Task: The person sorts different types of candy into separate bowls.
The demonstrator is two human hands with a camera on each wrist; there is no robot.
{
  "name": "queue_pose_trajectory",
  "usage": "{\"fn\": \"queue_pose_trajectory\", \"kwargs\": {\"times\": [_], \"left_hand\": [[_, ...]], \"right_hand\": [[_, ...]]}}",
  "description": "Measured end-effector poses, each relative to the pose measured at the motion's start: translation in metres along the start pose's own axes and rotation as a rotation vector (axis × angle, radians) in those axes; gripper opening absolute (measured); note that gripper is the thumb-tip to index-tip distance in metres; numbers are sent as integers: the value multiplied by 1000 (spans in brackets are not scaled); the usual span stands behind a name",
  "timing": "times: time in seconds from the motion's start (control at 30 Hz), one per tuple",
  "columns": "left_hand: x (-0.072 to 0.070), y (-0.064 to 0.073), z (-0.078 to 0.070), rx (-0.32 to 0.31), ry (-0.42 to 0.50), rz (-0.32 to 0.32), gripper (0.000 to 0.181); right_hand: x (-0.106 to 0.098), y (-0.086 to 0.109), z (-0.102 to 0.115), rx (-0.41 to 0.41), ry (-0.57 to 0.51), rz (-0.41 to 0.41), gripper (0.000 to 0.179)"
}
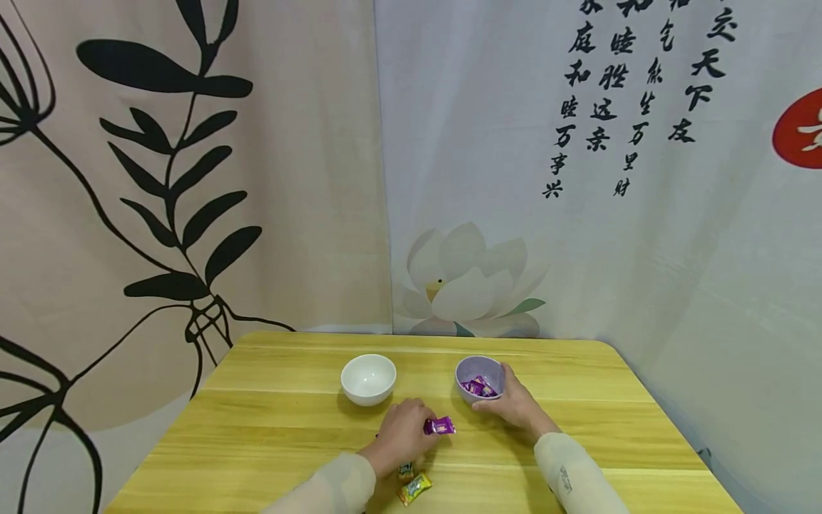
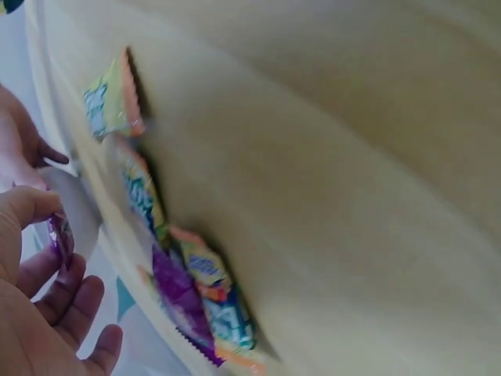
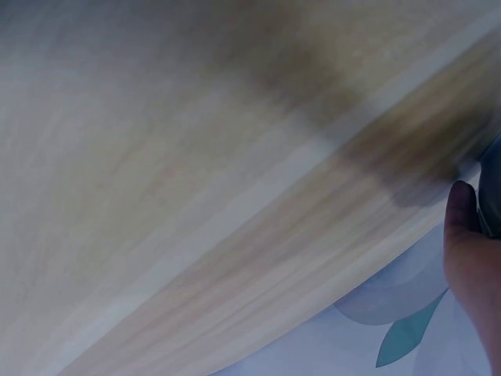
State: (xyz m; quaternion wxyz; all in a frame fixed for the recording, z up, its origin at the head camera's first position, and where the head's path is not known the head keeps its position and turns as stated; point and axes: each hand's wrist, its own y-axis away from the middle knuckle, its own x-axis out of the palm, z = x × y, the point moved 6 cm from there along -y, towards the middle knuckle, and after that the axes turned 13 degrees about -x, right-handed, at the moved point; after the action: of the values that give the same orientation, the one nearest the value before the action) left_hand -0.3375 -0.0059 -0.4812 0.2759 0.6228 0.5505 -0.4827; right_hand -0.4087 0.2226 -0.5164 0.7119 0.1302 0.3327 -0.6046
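My left hand (image 1: 404,432) pinches a purple-wrapped candy (image 1: 439,426) between thumb and fingers, over the middle of the table. The same candy (image 2: 61,235) shows in the left wrist view, with the other fingers loosely bent below it. My right hand (image 1: 516,403) grips the right side of a lavender bowl (image 1: 479,365), thumb at the near side. Several purple candies (image 1: 480,387) lie inside that bowl. In the right wrist view, only the right hand's (image 3: 470,251) thumb side and a dark edge of the bowl appear at the right border.
A white bowl (image 1: 369,378) stands left of the lavender one. Yellow candies (image 1: 415,489) lie on the wooden table (image 1: 276,407) below my left forearm. The left wrist view shows several yellow wrappers and another purple candy (image 2: 182,294) among them. A printed curtain (image 1: 321,178) hangs behind the table.
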Motion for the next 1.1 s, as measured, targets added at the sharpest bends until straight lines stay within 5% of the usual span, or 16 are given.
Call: {"fn": "queue_pose_trajectory", "kwargs": {"times": [0.73, 1.1], "left_hand": [[-24, -59, -17, -73, 64, -85, 16], [-28, -86, -38, -107, 45, -119, 25]], "right_hand": [[0, -2, -5, 15, -17, -1, 129], [1, -2, -3, 6, -19, 7, 127]]}}
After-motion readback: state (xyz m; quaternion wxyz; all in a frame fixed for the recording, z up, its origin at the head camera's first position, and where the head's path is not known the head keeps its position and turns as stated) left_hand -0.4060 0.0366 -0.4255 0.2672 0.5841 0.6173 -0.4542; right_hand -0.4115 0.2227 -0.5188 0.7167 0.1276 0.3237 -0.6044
